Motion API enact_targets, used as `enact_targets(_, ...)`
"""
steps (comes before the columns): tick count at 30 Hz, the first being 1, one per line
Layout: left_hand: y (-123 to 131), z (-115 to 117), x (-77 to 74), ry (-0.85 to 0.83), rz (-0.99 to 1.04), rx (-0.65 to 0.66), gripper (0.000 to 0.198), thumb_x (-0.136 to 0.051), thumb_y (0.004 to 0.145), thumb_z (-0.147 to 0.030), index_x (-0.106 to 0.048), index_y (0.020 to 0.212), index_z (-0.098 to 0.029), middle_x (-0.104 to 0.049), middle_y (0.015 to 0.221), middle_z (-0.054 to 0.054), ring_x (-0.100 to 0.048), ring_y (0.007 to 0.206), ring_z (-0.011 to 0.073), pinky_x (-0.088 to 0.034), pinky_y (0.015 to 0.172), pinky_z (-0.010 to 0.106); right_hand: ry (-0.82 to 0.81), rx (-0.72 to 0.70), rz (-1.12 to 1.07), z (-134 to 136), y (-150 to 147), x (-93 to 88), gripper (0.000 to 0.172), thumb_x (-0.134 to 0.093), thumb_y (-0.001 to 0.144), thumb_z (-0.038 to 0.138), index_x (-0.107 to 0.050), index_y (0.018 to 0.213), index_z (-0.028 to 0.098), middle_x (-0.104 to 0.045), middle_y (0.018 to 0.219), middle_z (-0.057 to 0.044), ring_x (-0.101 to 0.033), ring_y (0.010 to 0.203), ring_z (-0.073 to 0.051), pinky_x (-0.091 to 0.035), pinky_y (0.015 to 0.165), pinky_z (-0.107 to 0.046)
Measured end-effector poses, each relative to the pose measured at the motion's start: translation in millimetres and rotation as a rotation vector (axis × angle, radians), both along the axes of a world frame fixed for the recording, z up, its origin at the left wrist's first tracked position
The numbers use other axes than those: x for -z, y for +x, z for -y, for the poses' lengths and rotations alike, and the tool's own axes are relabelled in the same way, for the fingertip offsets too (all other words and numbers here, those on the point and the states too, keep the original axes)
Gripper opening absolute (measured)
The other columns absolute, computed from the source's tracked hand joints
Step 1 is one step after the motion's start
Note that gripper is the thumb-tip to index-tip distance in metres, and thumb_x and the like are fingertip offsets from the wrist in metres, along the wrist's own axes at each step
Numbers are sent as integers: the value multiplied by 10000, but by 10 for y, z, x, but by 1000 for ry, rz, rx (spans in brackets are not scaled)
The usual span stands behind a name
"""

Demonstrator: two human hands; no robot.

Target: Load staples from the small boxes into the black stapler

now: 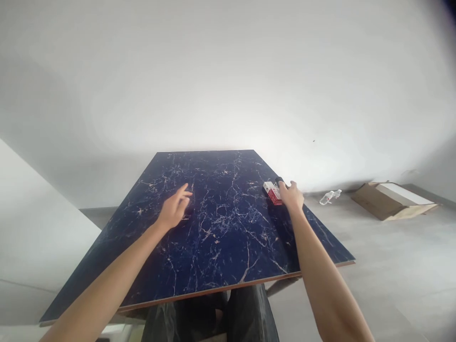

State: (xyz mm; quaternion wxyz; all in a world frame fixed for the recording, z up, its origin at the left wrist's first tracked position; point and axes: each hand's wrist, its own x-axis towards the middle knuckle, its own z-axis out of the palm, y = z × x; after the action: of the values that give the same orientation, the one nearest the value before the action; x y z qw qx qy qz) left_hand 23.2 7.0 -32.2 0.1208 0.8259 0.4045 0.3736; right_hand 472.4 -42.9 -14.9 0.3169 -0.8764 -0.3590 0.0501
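My left hand point(174, 209) hangs over the left half of the dark blue marbled table point(221, 242), its fingers loosely stretched out and apart with nothing in them. At the table's right edge, my right hand point(292, 195) is closed around a small black object point(280, 181), mostly hidden by the fingers, so its kind does not show. Just left of that hand lies a red and white box point(272, 193), about the size of a cigarette pack. Whether the fingers also touch the box, I cannot tell.
A white wall point(213, 85) stands behind the table. On the floor to the right are clear plastic bottles point(329, 196) and a flattened brown cardboard box point(377, 202). My legs point(249, 313) are under the table's front edge.
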Motion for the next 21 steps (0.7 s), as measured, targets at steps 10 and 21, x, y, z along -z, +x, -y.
enact_targets(10, -98, 108, -72, -53, 368, -265, 577, -464, 991, -428, -358, 1506, -189, -724, 905, 35, -650, 623, 139, -554, 655, 283, -108, -169, 103, -82, -141, 24, 538, -444, 870, 615, -792, 890, 205, -752, 923, -132, -675, 938, -298, -457, 776, -339)
enact_targets(21, -69, -9, -35, -71, 302, -380, 442, -538, 935, -307, -528, 1362, -194, -726, 1062, 76, -686, 879, 200, -535, 855, 345, 66, -526, -98, -712, -2350, 29, 406, -596, 801, 617, -774, 810, 252, -766, 837, -68, -698, 834, -267, -472, 738, -320)
